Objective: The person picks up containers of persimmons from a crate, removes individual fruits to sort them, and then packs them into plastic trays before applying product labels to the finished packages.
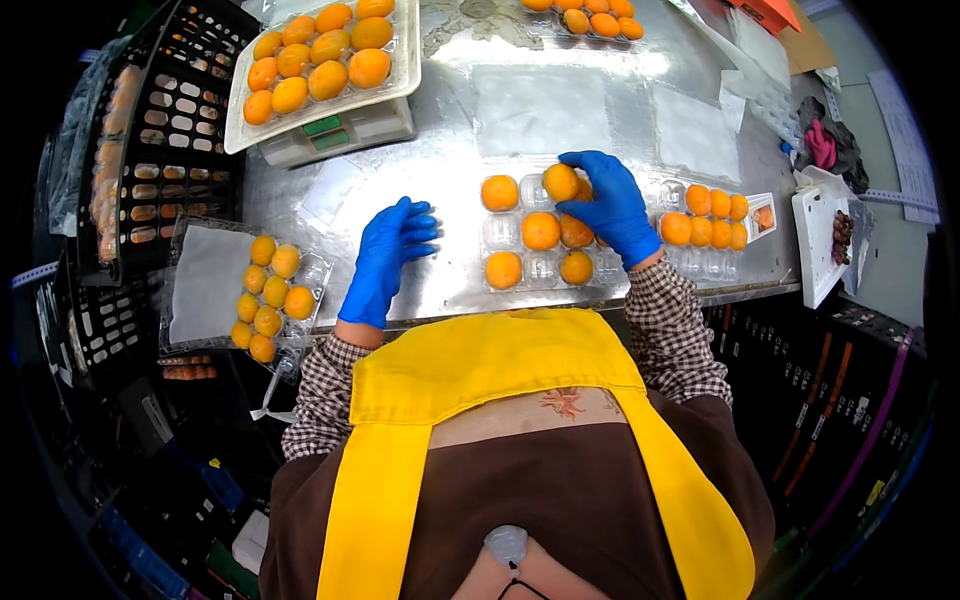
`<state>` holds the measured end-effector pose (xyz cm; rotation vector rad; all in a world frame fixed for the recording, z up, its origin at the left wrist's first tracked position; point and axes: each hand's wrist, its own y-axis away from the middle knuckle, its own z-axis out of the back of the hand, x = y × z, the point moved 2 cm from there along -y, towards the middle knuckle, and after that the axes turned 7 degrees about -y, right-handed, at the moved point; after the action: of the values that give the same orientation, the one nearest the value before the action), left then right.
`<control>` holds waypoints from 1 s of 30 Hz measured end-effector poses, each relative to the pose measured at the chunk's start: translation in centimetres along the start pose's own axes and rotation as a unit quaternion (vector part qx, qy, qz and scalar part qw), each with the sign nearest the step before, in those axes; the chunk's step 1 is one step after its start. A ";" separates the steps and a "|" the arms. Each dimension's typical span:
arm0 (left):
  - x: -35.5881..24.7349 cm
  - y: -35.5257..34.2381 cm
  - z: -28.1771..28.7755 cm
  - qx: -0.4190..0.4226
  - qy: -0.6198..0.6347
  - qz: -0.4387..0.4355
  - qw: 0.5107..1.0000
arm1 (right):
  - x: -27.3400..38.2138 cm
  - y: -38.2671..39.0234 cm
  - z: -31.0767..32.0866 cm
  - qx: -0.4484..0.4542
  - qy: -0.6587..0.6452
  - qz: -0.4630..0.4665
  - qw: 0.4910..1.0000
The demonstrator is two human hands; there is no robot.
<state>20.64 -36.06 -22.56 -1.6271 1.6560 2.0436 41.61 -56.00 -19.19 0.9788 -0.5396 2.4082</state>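
Note:
My right hand (608, 205), in a blue glove, is closed on an orange fruit (560, 182) at the top middle of a clear plastic tray (495, 236). The tray holds several more fruits (540, 231) in moulded cups, with some cups vacant. My left hand (393, 255), also gloved in blue, is open over the steel table (440, 290), left of the tray, with its fingers loosely bent and nothing in them. Just right of my right hand lies another clear tray (690, 263) with two rows of smaller orange fruits.
A white tray (238, 120) of fruit sits on a scale (355, 130) at back left, beside a black crate (180, 60). A fruit pack (195, 290) lies front left. More fruit (575, 22) is at the back, near white pads (540, 108). A white box (815, 235) stands far right.

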 end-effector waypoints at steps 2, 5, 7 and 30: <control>1.4 -0.7 1.0 0.000 0.003 0.017 1.000 | -0.2 -0.3 -0.4 0.042 0.018 0.021 0.999; 2.6 -1.3 2.0 0.002 -0.005 0.035 0.999 | 0.2 -1.0 -1.2 0.072 0.078 0.054 0.993; 2.8 -1.5 2.2 0.004 -0.014 0.036 0.999 | 0.2 -1.5 -1.4 0.108 0.096 0.034 0.989; -1.4 -3.2 -8.0 -0.049 -0.600 -0.438 0.668 | -1.3 -0.9 -2.2 0.117 -0.015 -0.041 0.992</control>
<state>28.55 -39.79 -22.72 -0.4421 0.1865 1.7889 41.71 -54.51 -21.45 1.1138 -0.2244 2.4231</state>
